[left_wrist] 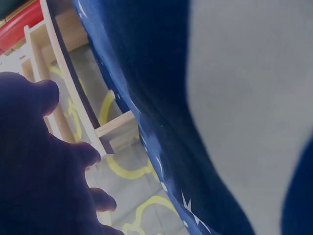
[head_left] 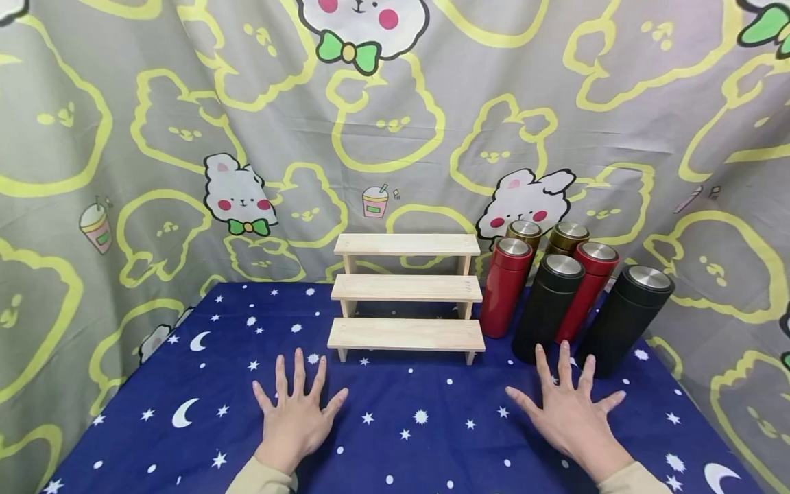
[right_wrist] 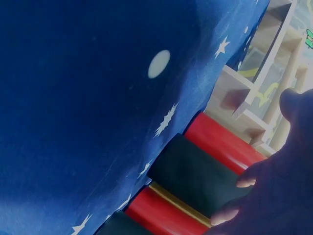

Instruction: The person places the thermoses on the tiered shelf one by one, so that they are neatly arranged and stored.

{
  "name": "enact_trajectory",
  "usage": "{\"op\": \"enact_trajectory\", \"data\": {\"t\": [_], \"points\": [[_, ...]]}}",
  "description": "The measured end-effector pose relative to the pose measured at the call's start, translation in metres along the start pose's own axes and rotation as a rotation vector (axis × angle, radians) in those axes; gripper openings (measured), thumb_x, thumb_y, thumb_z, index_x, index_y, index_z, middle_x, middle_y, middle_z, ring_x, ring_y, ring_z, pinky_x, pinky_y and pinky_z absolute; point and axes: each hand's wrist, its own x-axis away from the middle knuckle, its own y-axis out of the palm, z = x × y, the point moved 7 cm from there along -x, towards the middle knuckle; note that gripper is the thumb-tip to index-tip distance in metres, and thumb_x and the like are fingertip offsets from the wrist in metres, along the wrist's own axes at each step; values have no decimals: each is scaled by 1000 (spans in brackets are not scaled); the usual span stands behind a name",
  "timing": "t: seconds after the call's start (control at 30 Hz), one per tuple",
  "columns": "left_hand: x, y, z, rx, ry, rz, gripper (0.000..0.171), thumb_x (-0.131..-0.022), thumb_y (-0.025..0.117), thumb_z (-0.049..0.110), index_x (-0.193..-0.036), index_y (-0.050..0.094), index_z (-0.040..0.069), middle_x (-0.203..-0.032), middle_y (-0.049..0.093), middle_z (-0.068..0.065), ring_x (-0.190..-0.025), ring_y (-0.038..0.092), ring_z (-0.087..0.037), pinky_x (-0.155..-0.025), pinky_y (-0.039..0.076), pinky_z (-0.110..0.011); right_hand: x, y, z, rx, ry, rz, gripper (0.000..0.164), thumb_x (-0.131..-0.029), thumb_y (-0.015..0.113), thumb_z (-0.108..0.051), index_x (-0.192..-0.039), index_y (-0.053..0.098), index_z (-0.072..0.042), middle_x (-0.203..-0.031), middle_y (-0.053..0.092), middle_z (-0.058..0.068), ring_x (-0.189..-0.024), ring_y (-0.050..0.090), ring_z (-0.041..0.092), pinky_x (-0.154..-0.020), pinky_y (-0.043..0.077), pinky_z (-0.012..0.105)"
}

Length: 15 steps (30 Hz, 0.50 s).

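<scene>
My left hand [head_left: 296,422] is spread palm down over the blue cloth, in front of a three-step wooden display stand [head_left: 407,334]. To the right, my right hand [head_left: 574,415] spreads its fingers the same way, just in front of a group of thermos flasks. Both hands hold nothing; whether they touch the cloth I cannot tell. Nearest the right fingertips stand a black thermos [head_left: 546,309] and a second black thermos [head_left: 626,319]. A red thermos [head_left: 506,288] is beside the stand, another red thermos [head_left: 586,288] between the black ones. Two gold thermoses [head_left: 566,237] stand behind, partly hidden.
A blue tablecloth [head_left: 426,439] with white stars and moons covers the table. Behind and at both sides hangs a grey curtain [head_left: 284,130] with yellow cartoon outlines. The flasks stand close together at the back right, against the stand's right end.
</scene>
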Motion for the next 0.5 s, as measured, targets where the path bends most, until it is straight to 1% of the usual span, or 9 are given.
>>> {"op": "enact_trajectory", "data": {"t": [0.1,0.17,0.2,0.27,0.3,0.37,0.4,0.47,0.5], "points": [[0,0,1,2,3,5,75,-97,42,63,-155,32,16,-160,-1,-21,-142,-15,-45,-96,-20,-70,0,-2,-1,3,-1,17,108,-85,40,-81,-154,18,-1,-153,-4,36,-131,-18,63,-78,-19,81],[0,0,1,3,6,6,75,-97,42,63,-155,33,16,-160,-1,-22,-142,-15,-45,-97,-20,-70,1,-7,-1,1,0,49,108,-85,38,-81,-154,19,1,-153,0,37,-132,-14,63,-82,-15,82],[0,0,2,3,8,6,75,-97,42,63,-154,33,15,-160,0,-22,-142,-15,-45,-97,-19,-70,2,-10,-1,-5,5,70,109,-86,39,-80,-153,19,3,-152,4,38,-133,-11,63,-85,-11,83],[-1,0,2,5,12,2,75,-97,44,62,-154,34,14,-160,1,-23,-143,-12,-46,-99,-15,-71,2,-20,-1,-31,3,144,107,-87,44,-77,-150,24,7,-150,14,39,-134,2,62,-92,1,81],[-2,-2,2,14,15,16,75,-96,47,60,-153,36,13,-159,5,-24,-143,-8,-47,-101,-11,-71,2,-26,-1,-72,6,187,104,-88,49,-73,-149,24,8,-148,19,38,-134,11,61,-94,9,80],[-6,-8,1,78,8,51,70,-96,54,53,-149,42,10,-157,14,-27,-142,5,-49,-103,2,-72,0,-38,1,-178,2,271,97,-91,57,-62,-148,25,9,-144,27,37,-130,26,58,-94,24,74],[-9,-11,0,130,-1,70,67,-95,58,49,-147,46,8,-155,19,-28,-141,13,-51,-103,10,-73,-3,-43,3,-240,-6,310,94,-92,60,-57,-148,24,10,-142,29,36,-127,31,57,-94,28,72],[-15,-18,-3,264,-24,109,60,-94,63,40,-142,52,6,-151,28,-31,-135,26,-54,-100,21,-72,-8,-51,7,-372,-20,365,92,-92,66,-47,-150,21,9,-141,31,35,-125,36,54,-94,33,67],[-19,-20,-5,350,-38,126,56,-93,65,35,-140,54,6,-149,32,-31,-133,31,-54,-99,25,-71,-11,-53,9,-443,-24,374,92,-92,67,-43,-151,18,7,-142,29,34,-126,36,53,-96,32,65]]}}
